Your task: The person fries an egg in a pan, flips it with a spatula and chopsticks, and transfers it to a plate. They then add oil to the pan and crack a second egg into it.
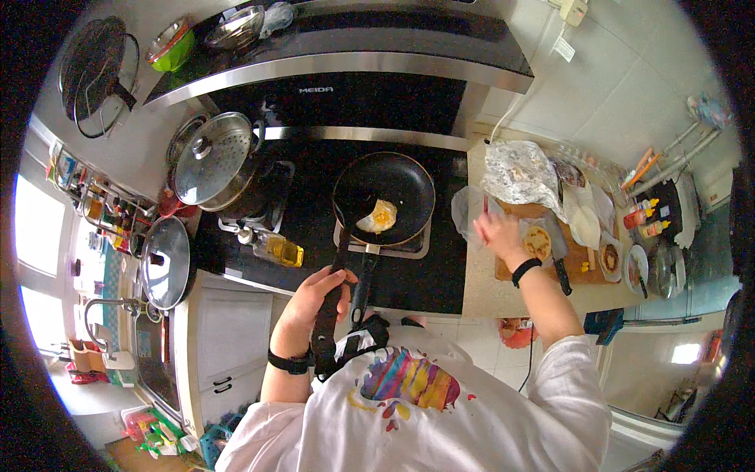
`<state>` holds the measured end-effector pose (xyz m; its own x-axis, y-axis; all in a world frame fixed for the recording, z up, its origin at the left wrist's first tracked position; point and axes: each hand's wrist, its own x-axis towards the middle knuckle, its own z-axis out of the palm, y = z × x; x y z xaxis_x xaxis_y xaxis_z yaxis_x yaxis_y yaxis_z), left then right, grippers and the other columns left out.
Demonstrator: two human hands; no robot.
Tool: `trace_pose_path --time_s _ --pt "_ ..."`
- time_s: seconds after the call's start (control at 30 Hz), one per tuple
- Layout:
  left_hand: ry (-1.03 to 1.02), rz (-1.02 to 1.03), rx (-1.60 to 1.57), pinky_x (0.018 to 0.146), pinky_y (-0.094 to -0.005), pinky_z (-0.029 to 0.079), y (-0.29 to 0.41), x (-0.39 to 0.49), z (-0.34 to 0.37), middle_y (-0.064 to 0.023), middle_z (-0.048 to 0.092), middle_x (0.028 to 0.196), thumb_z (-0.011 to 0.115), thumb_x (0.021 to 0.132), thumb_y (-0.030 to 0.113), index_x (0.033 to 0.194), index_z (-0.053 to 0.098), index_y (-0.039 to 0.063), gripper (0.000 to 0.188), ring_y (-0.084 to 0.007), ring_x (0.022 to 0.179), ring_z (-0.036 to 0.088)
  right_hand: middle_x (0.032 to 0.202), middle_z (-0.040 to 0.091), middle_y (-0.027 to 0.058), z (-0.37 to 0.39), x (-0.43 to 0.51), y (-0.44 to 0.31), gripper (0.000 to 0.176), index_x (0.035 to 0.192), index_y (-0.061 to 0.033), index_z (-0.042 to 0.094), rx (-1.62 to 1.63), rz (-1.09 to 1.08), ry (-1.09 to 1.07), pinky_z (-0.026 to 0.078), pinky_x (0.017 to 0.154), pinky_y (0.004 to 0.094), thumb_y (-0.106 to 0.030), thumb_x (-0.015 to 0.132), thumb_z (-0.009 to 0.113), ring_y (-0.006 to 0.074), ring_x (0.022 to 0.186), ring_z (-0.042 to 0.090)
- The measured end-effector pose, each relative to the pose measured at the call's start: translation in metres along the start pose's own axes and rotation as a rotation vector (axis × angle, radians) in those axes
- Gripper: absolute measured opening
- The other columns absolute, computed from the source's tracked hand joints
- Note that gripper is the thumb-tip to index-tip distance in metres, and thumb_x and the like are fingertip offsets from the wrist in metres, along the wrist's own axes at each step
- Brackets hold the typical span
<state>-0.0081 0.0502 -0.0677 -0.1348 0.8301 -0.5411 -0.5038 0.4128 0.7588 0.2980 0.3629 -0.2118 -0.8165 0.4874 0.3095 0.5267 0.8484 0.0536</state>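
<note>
My left hand [327,289] grips the dark handle of a spatula [342,253], whose black head lies in the frying pan [407,177]. A fried egg [380,217] with a broken yellow yolk sits in the pan against the spatula head. The pan's handle [363,283] points towards me, just right of my left hand. My right hand [500,233] is over the counter at the left edge of the wooden cutting board [510,271]. A thin red stick [485,205] rises from its fingers, above a translucent round sheet [463,206]. A round flatbread [537,243] lies beside that hand.
A black-handled knife [562,274] lies on the board, its handle over the edge. Crumpled foil [519,171] is behind it. On the left, a lidded steamer pot [215,159] stands on the hob near an oil bottle [280,249]. The range hood [354,62] overhangs the back.
</note>
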Motion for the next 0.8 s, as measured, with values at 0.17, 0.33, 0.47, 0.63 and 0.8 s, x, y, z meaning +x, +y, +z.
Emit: trace_pose_path --time_s 0.17,0.33,0.47,0.63,0.8 --pt "0.039 -0.003 0.014 0.044 -0.0273 0.041 0.006 -0.003 -0.002 -0.006 0.057 0.06 0.047 0.104 0.025 0.107 0.059 0.003 0.025 -0.0151 0.047 0.052 0.086 0.069 0.0123 -0.074 0.018 -0.004 0.035 0.085 -0.0075 0.067 0.145 0.634 0.262 0.048 0.062 0.0485 -0.032 0.104 0.051 0.0354 0.075 0.066" --pt "0.044 0.015 -0.02 0.044 -0.0265 0.041 0.007 -0.004 -0.002 -0.0051 0.056 0.059 0.047 0.104 0.024 0.107 0.059 0.003 0.025 -0.0145 0.047 0.051 0.078 0.065 0.0092 -0.107 0.033 -0.057 0.024 0.082 -0.007 0.068 0.685 0.287 0.419 0.048 0.071 0.0404 -0.019 0.1 0.057 0.0267 0.079 0.062" --pt "0.012 0.042 -0.021 0.043 -0.0259 0.041 0.008 -0.001 -0.004 -0.0047 0.055 0.058 0.047 0.104 0.023 0.107 0.059 0.003 0.024 -0.014 0.047 0.051 0.085 0.065 0.0054 -0.087 0.053 -0.114 0.01 0.092 -0.0091 0.071 0.809 -0.083 0.302 0.049 0.07 0.0372 -0.012 0.085 0.076 0.0264 0.081 0.061" --pt "0.009 0.028 -0.047 0.042 -0.0271 0.042 0.006 -0.002 -0.008 -0.0045 0.055 0.058 0.047 0.105 0.022 0.106 0.059 0.002 0.023 -0.0147 0.045 0.051 0.086 0.064 0.005 -0.064 0.069 -0.142 0.024 0.093 -0.0088 0.071 0.798 -0.23 0.198 0.049 0.071 0.0352 -0.017 0.075 0.085 0.0248 0.081 0.059" --pt "-0.013 0.038 -0.105 0.042 -0.0282 0.042 0.002 -0.006 -0.012 -0.005 0.055 0.059 0.048 0.105 0.022 0.107 0.058 0.002 0.023 -0.0153 0.044 0.051 0.085 0.065 0.0066 -0.054 0.08 -0.144 0.021 0.09 -0.0068 0.069 0.775 -0.217 0.169 0.052 0.072 0.0365 -0.019 0.078 0.082 0.0267 0.08 0.06"
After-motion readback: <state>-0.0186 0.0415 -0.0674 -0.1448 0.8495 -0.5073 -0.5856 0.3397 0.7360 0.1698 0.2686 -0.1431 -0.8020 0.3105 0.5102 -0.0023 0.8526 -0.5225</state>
